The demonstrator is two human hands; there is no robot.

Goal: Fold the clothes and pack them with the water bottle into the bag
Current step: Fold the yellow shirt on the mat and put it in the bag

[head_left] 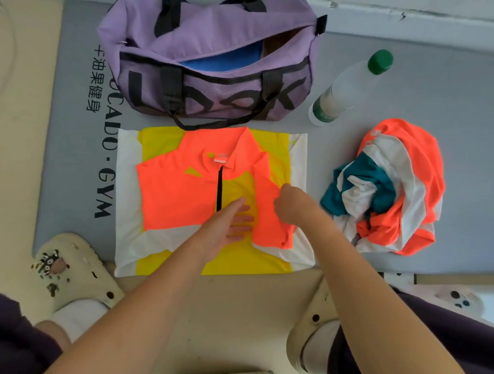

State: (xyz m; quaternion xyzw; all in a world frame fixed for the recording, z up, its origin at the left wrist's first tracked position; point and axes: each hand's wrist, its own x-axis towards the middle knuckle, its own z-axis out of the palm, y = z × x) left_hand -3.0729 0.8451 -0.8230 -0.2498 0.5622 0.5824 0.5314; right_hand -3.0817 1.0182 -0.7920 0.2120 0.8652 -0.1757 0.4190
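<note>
An orange, yellow and white shirt (pixel 176 194) lies flat on the grey mat (pixel 69 160), collar away from me. My left hand (pixel 229 226) presses flat on its yellow chest, fingers spread. My right hand (pixel 289 204) pinches the orange right sleeve, which is folded in over the shirt's front. A crumpled orange, white and teal garment (pixel 394 189) lies in a heap to the right. The purple duffel bag (pixel 207 56) stands unzipped behind the shirt, something blue inside it. A clear water bottle (pixel 348 89) with a green cap lies on the mat right of the bag.
My feet in cream clogs (pixel 75 269) flank the mat's near edge on a beige floor. A white wall base runs along the far side. A pale slipper (pixel 451 297) sits at the right.
</note>
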